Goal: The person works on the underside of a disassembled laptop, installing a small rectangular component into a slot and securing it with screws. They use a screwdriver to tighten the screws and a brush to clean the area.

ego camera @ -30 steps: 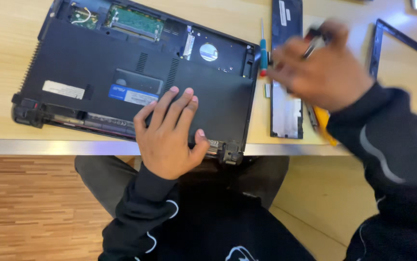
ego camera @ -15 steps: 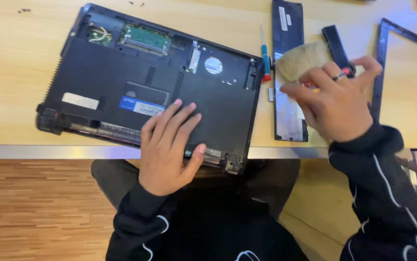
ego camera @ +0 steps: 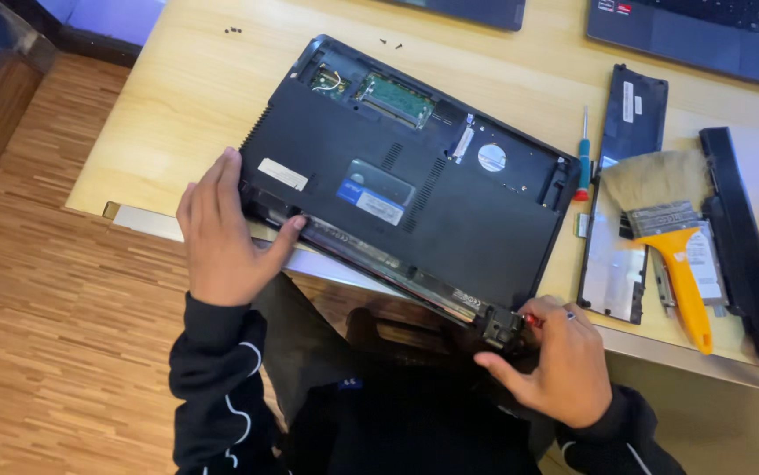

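Laptop base [ego camera: 414, 189] lies upside down at the table's [ego camera: 177, 97] near edge, overhanging it slightly. I grip its left corner with my left hand [ego camera: 221, 233], while my right hand [ego camera: 551, 361] pinches the right hinge corner (something small and red there). I judge I'm repositioning it; next needs both hands to move evenly.

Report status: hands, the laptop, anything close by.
Left hand grips the near left corner of the upturned black laptop base. Right hand at its near right hinge corner. Yellow-handled brush lies to the right, apart.
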